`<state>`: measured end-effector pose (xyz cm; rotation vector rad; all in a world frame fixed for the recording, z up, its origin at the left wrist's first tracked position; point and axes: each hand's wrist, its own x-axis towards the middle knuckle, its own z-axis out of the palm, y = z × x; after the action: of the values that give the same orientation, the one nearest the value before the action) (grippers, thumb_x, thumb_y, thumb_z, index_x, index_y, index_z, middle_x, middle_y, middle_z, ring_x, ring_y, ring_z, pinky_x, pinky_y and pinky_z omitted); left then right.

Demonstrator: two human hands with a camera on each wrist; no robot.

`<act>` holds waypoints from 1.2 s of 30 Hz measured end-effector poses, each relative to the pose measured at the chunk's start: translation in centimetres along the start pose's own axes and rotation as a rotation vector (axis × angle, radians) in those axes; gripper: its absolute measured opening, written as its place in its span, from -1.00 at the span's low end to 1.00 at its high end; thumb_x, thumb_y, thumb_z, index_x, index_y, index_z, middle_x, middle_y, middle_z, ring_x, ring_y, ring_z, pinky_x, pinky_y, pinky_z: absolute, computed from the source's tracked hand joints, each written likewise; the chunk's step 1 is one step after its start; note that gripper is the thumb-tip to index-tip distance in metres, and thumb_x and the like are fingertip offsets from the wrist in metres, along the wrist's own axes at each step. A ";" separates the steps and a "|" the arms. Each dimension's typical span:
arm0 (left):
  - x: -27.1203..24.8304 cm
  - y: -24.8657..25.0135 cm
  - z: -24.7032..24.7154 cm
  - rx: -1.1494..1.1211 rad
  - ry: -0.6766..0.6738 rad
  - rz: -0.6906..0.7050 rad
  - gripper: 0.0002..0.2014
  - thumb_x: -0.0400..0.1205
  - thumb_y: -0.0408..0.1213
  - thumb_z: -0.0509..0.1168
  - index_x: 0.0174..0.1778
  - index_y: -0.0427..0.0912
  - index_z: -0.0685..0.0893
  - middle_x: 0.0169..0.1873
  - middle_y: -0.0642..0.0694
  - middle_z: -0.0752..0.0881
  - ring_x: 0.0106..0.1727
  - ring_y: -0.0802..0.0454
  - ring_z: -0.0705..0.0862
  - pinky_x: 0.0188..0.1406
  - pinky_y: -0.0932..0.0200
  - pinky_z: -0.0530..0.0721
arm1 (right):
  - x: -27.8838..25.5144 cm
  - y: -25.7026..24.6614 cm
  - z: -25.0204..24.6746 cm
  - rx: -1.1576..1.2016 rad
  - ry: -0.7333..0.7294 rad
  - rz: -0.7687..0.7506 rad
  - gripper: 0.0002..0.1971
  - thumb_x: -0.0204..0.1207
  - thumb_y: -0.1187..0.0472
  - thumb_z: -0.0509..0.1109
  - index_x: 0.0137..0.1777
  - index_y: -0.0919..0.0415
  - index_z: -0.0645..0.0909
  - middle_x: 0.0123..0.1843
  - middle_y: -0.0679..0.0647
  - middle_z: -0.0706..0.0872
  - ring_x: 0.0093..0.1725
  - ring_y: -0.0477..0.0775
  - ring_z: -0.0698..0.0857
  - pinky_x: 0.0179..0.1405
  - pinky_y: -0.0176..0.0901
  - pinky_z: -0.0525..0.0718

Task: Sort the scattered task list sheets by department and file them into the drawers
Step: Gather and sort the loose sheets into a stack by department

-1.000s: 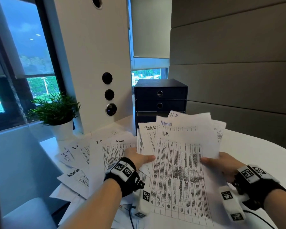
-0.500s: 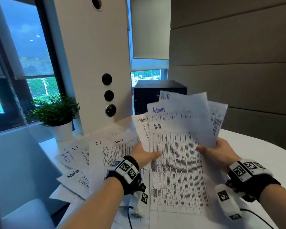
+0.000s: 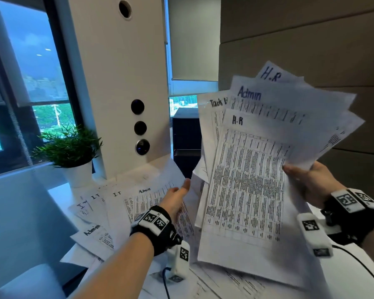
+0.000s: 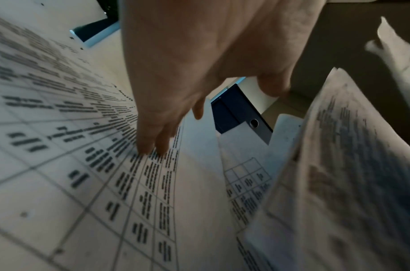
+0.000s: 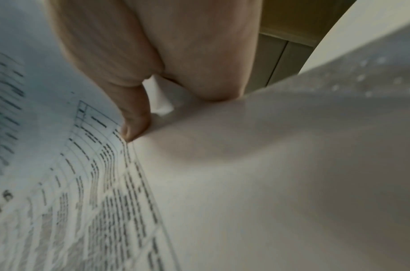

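**Sheets fanned in our right hand above a paper-strewn table**

Paper covers most of the round white table [image 3: 352, 275] in front of us, which stands against a tall white panel with round black buttons [image 3: 121, 87] and a wall of beige padded panels [image 3: 300, 39]. To our left, windows [image 3: 30, 67] show greenery and buildings, and a small green plant in a white pot [image 3: 73, 156] sits on the table's far corner.

At the back of the table stands the dark blue drawer cabinet [image 3: 186, 137], partly hidden by the raised papers; the left wrist view shows one drawer front with a round finger hole [image 4: 253, 123]. We cannot tell whether anything lies in the drawers.

Our right hand [image 3: 309, 182] pinches a fanned bundle of printed white task list sheets [image 3: 246, 180], thumb on the front and fingers behind, holding it up over the table. The headings read "H-R" in front, then "Admin" and another "H.R" behind.

Our left hand [image 3: 175, 199] grasps nothing; its fingers are stretched out, reaching down to the loose sheets spread on the table [image 3: 125, 203], which are marked "I.T" and "Admin". In the left wrist view the fingertips [image 4: 146, 148] seem to touch a printed table sheet.
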<state>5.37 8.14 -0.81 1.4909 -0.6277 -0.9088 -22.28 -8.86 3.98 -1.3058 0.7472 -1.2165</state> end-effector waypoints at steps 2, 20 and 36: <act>-0.1 -0.3 0.3 -0.019 -0.028 -0.086 0.02 0.24 0.39 0.39 0.51 -0.15 0.33 0.37 -0.25 0.52 0.28 -0.31 0.61 0.30 -0.32 0.56 | -0.2 0.4 -0.3 -0.018 -0.011 0.018 -0.84 0.51 0.49 0.37 -0.19 0.23 0.57 -0.57 -0.08 0.67 -0.58 -0.19 0.62 -0.58 -0.40 0.59; -0.6 -0.5 -0.9 1.308 -0.177 0.020 -0.55 0.57 -0.07 0.37 0.35 -0.12 0.53 0.28 -0.05 0.56 0.26 -0.03 0.58 0.26 0.08 0.59 | 0.4 -2.4 -0.6 -0.419 0.260 -0.235 -0.84 0.45 0.42 0.47 -0.02 0.47 0.62 -0.03 0.36 0.72 -0.14 0.04 0.57 -0.22 -0.15 0.55; -1.5 -2.0 -8.6 1.457 0.158 -0.309 0.29 0.12 0.53 0.35 0.62 -0.23 0.09 0.51 -0.22 0.39 0.44 -0.19 0.48 0.36 -0.09 0.55 | -0.7 -8.6 5.9 -0.335 0.103 -0.436 -0.89 0.42 0.37 0.44 -0.07 0.27 0.66 -0.17 0.17 0.68 -0.17 -0.02 0.53 -0.22 -0.04 0.50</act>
<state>11.49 14.43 -2.73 2.9772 -1.0337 -0.4649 -19.01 -5.09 13.16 -1.7565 0.7875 -1.5598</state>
